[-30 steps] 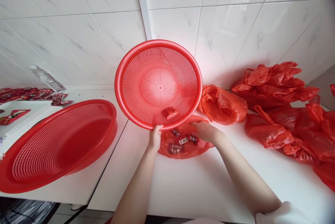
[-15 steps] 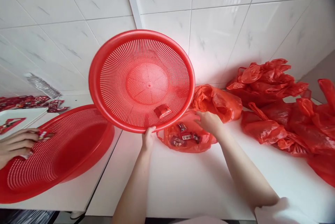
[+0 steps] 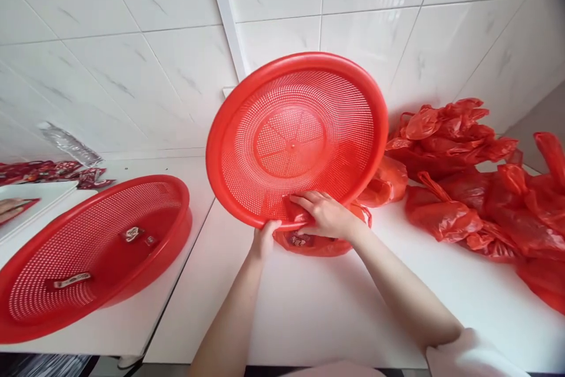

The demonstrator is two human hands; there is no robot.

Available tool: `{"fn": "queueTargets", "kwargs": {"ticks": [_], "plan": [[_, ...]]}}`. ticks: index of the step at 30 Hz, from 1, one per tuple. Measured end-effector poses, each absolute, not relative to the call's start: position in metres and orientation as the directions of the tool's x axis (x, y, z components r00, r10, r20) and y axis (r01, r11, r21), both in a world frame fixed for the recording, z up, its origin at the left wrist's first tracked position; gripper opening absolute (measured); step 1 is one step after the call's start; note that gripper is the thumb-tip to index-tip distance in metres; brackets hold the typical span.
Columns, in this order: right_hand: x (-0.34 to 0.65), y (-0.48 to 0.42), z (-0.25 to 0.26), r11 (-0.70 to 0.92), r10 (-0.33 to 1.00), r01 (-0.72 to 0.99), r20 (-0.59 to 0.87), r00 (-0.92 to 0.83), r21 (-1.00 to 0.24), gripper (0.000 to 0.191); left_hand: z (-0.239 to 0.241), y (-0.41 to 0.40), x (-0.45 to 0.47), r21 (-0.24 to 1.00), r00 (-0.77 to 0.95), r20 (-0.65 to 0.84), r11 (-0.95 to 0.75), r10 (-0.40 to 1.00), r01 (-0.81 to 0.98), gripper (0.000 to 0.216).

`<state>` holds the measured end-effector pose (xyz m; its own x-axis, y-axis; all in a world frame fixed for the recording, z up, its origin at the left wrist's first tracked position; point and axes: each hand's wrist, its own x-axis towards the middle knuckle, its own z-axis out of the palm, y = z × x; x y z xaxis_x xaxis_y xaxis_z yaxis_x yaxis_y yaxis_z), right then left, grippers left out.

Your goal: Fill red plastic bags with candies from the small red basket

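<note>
My left hand point(image 3: 265, 239) is clamped on the near rim of a red mesh basket point(image 3: 291, 89), thumb over the edge, holding it tipped so that its inside faces me. My right hand point(image 3: 320, 212) reaches in over the same rim, just right of the left one. Its fingers lie over a red packet point(image 3: 298, 210) against the near inner wall, thumb spread below them; I cannot tell whether they have closed on it.

Just under the rim, an open red bag point(image 3: 333, 247) sits on the white worktop point(image 3: 282, 306), a dark packet point(image 3: 300, 240) showing in it. Another red bag point(image 3: 386, 183) is partly hidden behind the basket's right side. Farther right lies a pile of red bags point(image 3: 450, 218).

Left of my hands, a second red basket point(image 3: 174, 256) stands tilted, with three small packets point(image 3: 132, 234) inside. Beyond it, at the left edge, another person's fingers point(image 3: 11, 207) show over a white tray point(image 3: 53, 197). At the far left, more red packets point(image 3: 39, 171) lie beside a clear plastic piece point(image 3: 73, 144) near the tiled wall point(image 3: 106, 94).
</note>
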<state>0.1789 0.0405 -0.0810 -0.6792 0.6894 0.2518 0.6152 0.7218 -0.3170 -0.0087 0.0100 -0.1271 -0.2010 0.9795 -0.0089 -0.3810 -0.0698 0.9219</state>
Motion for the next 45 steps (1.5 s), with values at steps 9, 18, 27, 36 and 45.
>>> {"fn": "queueTargets", "kwargs": {"ticks": [9, 18, 27, 36, 45], "plan": [[0.191, 0.037, -0.060, 0.382, 0.909, 0.303, 0.295, -0.295, -0.873, 0.035, -0.123, 0.032, -0.047, 0.873, -0.441, -0.082, -0.150, 0.894, -0.465, 0.017], [0.193, 0.045, -0.064, 0.012, 0.959, -0.182, 0.063, -0.276, -0.983, 0.044, -0.129, 0.040, -0.060, 0.867, -0.392, -0.099, -0.113, 0.915, -0.485, 0.016], [0.204, 0.046, -0.052, 0.033, 0.992, -0.157, 0.051, -0.113, -0.987, 0.037, -0.133, 0.038, -0.049, 0.875, -0.419, -0.063, -0.152, 0.906, -0.460, 0.020], [0.202, 0.048, -0.057, 0.093, 0.988, -0.093, 0.103, -0.115, -0.991, 0.044, -0.131, 0.036, -0.048, 0.855, -0.350, -0.035, -0.153, 0.936, -0.496, 0.033], [0.201, 0.048, -0.063, 0.222, 0.971, 0.066, 0.214, -0.109, -0.973, 0.045, -0.132, 0.035, -0.048, 0.841, -0.355, -0.012, -0.183, 0.935, -0.510, 0.044]]}}
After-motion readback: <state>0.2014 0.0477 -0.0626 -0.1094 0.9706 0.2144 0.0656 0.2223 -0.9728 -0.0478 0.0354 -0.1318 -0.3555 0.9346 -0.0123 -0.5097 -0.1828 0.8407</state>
